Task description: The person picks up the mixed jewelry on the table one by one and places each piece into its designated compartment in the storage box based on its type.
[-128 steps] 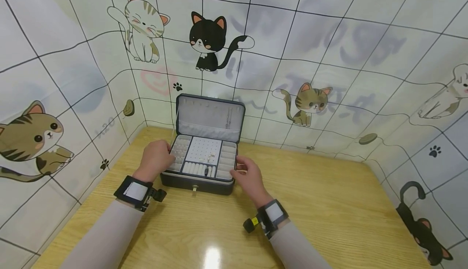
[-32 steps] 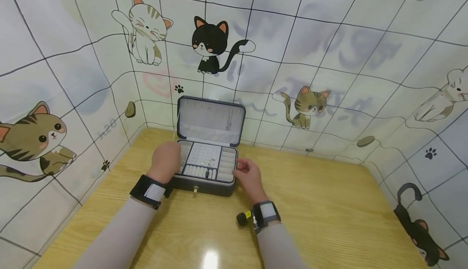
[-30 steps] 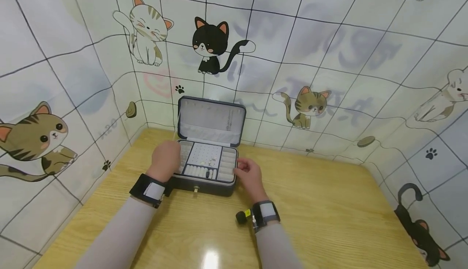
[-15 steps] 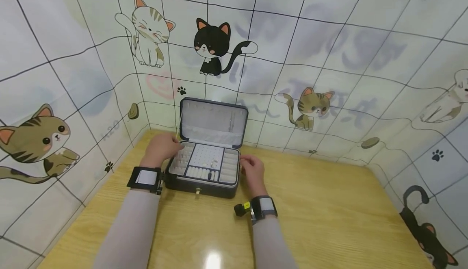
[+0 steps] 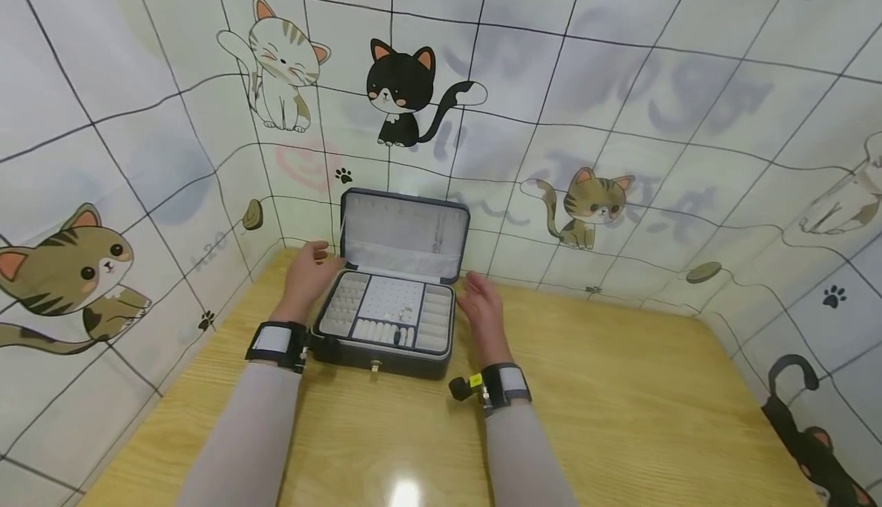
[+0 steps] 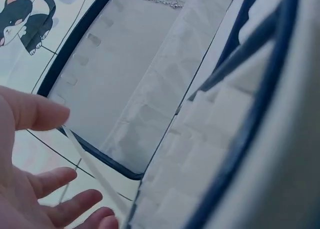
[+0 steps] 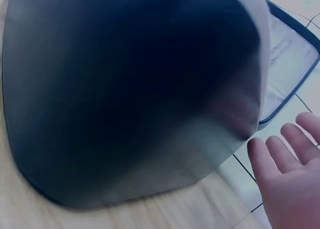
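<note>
A dark navy jewelry box (image 5: 383,361) stands on the table with its lid (image 5: 405,231) raised. Its light tray has ring rolls (image 5: 375,329), small compartments and a dotted pad (image 5: 390,296) bearing a few tiny earrings (image 5: 406,312). A thin necklace (image 6: 159,0) hangs inside the lid. My left hand (image 5: 308,277) is by the box's rear left corner, fingers loosely spread. In the left wrist view its thumb is near a pale lid strap (image 6: 95,169); contact is unclear. My right hand (image 5: 484,315), fingers extended, lies beside the box's right side, holding nothing.
The wooden table (image 5: 613,407) extends right and in front of the box. Close behind the lid rises a wall covering (image 5: 510,139) printed with cats and grid lines. A similar covering closes the left side.
My left hand has moved from over the left compartments to the rear left corner. My right hand's fingers have straightened and shifted back along the right side. The box stays open in place.
</note>
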A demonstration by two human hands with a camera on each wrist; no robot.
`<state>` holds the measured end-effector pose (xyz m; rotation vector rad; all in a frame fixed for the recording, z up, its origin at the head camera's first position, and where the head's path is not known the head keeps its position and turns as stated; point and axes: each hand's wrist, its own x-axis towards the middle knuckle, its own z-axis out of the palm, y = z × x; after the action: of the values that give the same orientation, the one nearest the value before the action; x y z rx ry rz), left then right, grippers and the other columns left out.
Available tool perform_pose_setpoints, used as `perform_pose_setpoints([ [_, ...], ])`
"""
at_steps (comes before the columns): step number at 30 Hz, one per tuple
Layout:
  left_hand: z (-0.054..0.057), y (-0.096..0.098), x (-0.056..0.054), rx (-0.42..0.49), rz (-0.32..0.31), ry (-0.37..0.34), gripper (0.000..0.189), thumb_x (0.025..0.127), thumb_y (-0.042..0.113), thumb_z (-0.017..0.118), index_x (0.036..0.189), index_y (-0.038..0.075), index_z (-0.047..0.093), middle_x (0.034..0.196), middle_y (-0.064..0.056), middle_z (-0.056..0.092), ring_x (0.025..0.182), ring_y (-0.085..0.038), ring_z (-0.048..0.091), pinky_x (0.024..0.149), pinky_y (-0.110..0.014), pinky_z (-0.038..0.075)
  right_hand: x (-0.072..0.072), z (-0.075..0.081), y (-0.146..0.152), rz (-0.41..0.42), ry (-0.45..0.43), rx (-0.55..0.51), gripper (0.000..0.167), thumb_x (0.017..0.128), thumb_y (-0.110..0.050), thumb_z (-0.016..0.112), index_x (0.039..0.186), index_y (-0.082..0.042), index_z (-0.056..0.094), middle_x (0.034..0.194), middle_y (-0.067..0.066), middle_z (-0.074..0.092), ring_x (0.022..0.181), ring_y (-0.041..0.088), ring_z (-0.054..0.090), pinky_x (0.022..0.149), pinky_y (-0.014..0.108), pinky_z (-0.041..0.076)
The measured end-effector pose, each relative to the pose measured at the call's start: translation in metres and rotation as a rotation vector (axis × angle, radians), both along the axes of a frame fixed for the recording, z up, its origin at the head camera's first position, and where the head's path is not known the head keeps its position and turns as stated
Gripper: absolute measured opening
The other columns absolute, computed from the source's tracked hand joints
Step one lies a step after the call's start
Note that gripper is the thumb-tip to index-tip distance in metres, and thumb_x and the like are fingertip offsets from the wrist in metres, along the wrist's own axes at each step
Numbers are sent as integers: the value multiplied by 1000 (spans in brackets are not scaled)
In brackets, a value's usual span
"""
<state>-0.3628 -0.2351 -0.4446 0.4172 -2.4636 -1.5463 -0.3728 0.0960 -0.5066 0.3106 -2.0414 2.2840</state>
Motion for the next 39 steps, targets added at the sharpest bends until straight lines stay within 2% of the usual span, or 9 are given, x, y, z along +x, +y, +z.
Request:
perform_pose_setpoints([
  [2,-2,0,-2,86,-53,-4,71,102,29,63,163,5,35,166,-24,41,154,-43,39,124,-57,36,-2,-2,1,30,1,34,58,106,-16,55,162,-7,39,170,13,38,158,33,36,129,52,31],
  [7,-8,-2,-4,242,-174,24,75,105,18,59,168,2,21,175,-21,25,163,-39,24,131,-56,25,-7,0,1,140,-32,-24,68,105,-19,52,168,-13,27,177,8,24,164,26,22,132,51,23],
  [12,-8,-4,-1,282,-239,49,77,104,15,56,169,1,15,177,-21,19,165,-40,18,131,-61,20,-11,0,-1,215,-28,-70,69,104,-10,47,169,-10,24,178,9,21,166,26,17,134,49,18],
  [16,-6,-3,1,278,-252,58,76,105,18,54,168,0,15,176,-22,19,164,-41,19,130,-64,20,-11,-1,-2,245,-13,-57,68,105,-8,43,169,-9,21,178,7,20,167,26,16,134,49,15],
  [24,-9,-5,-1,284,-265,70,76,112,41,46,168,-1,17,176,-22,20,164,-39,22,131,-60,21,-9,-1,2,252,-29,-56,65,108,-14,44,170,-15,23,178,0,24,165,20,22,134,48,17],
  [27,-10,-6,-2,296,-266,75,76,111,43,46,168,0,18,176,-22,22,163,-39,24,131,-58,22,-10,0,2,255,-20,-44,64,109,-14,43,170,-16,23,177,-1,25,165,19,23,134,47,17],
  [34,-11,-7,-4,324,-271,97,78,111,44,47,167,-3,19,174,-25,25,162,-41,28,131,-56,25,-12,2,3,254,4,-44,66,107,-11,41,169,-10,21,178,7,23,165,25,22,134,52,17],
  [39,-7,-7,-2,306,-280,104,79,110,44,46,167,-3,19,172,-28,26,160,-45,29,130,-57,26,-12,10,3,228,1,-7,65,109,-24,42,168,-7,24,176,12,27,164,31,25,131,60,22],
])
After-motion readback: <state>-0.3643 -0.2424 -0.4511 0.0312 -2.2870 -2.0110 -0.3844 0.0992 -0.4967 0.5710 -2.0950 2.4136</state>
